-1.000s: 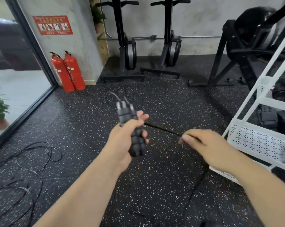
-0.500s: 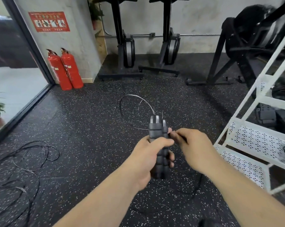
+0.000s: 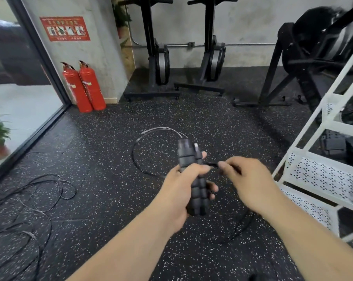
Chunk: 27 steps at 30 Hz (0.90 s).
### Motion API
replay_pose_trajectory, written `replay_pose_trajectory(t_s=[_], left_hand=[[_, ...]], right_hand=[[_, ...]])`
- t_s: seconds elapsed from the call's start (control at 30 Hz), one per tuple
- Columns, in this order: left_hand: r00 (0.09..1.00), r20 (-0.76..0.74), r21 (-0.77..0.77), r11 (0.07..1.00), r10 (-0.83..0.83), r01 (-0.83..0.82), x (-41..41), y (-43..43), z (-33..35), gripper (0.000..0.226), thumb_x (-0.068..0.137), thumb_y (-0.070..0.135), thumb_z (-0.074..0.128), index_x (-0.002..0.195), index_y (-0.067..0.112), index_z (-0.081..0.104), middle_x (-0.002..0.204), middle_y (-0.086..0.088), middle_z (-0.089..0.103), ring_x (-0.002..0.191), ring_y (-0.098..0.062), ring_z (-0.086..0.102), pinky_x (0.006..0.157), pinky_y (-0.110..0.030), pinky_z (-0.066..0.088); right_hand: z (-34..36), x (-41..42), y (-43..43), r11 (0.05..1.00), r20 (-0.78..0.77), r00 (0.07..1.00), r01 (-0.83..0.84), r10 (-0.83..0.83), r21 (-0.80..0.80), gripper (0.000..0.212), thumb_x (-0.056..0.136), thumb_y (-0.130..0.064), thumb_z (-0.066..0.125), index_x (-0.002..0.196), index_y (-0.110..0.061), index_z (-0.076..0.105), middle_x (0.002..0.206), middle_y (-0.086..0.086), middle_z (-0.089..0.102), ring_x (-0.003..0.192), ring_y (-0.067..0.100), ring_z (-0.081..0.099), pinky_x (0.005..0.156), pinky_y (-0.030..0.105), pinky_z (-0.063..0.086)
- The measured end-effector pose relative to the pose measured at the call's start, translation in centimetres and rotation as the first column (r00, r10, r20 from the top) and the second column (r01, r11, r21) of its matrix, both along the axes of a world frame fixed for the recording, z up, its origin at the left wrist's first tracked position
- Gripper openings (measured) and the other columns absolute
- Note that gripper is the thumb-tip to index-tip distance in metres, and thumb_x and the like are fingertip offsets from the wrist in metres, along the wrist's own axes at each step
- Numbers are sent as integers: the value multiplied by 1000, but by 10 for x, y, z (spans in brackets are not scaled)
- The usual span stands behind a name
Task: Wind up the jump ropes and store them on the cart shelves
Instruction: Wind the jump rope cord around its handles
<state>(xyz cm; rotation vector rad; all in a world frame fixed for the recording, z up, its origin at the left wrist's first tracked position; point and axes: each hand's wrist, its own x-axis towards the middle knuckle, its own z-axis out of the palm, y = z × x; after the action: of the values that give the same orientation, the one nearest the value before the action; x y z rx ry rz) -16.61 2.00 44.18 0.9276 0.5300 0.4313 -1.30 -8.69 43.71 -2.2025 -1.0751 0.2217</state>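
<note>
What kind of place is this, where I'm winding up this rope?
Most likely a gym: speckled rubber floor, what look like two rowing machines stood upright by the wall, and jump rope handles gripped in the left hand, the right hand pinching the cord.

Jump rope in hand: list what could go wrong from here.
The right hand only pinches the cord; if it slips, the wide loop above the handles in the left hand may spring undone.
The slack trailing on the floor near the white cart might snag its frame.
The loose ropes lying at left could tangle or trip.
</note>
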Motion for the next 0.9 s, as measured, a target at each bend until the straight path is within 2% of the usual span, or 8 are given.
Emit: replay_pose_trajectory(t_s=[0.13,0.23,0.3,0.37,0.47,0.6,0.77,0.9], left_hand=[[998,-55,6,999,-34,34,5,-13,-4,29,96,7,70,125,12,72,94,-17,71,66,-22,62,66,-38,55],[999,-33,-17,1000,20,-21,2,4,6,33,94,6,69,126,12,71,119,-11,79,67,-20,60,67,-38,53],[995,-10,-30,995,96,-96,-6,25,12,50,80,13,77,129,11,69,126,-9,77,69,-20,60,68,-39,54],[987,17,-48,986,160,-159,-14,43,15,59,74,20,78,131,11,68,130,-8,76,70,-19,60,67,-38,55],[984,-12,-50,982,180,-181,-17,43,13,50,78,16,79,126,12,70,122,-16,74,68,-21,61,67,-39,55],[994,-70,-55,995,81,-85,-8,12,8,40,92,9,73,131,12,65,124,-29,72,68,-25,64,67,-41,56],[993,-78,-44,995,-89,86,-5,-15,-2,40,94,13,73,132,6,65,92,-17,65,65,-23,61,63,-37,55],[997,-70,-58,998,-37,33,-8,5,5,31,97,11,69,127,13,74,110,-16,73,67,-21,60,65,-38,55]], right_hand=[[-8,-5,5,999,21,1000,-16,16,-36,34,104,-50,58,75,-35,67,63,-12,62,58,3,57,50,18,37],[3,7,-2,987,-41,995,-101,96,-126,40,104,-52,57,73,-31,68,59,-10,65,47,5,51,49,26,38],[16,19,-11,980,-111,988,-122,105,-160,38,105,-52,55,77,-33,73,62,-12,68,44,1,48,52,26,40],[25,28,-19,987,-125,989,-100,84,-125,35,104,-52,56,80,-37,77,65,-6,69,45,0,46,56,28,40],[28,24,-22,999,-145,989,-12,18,45,35,104,-52,57,79,-39,78,60,-3,61,47,4,42,57,32,35],[15,3,-8,1000,-71,997,10,-9,13,37,104,-51,56,77,-34,75,49,-11,53,44,6,39,49,26,29],[-6,-6,5,1000,11,1000,18,-18,-19,43,102,-51,61,66,-30,67,52,-7,56,47,8,46,47,23,35],[4,3,-1,992,-68,994,-87,81,-96,41,104,-53,57,71,-33,70,58,-16,64,44,4,47,47,20,32]])
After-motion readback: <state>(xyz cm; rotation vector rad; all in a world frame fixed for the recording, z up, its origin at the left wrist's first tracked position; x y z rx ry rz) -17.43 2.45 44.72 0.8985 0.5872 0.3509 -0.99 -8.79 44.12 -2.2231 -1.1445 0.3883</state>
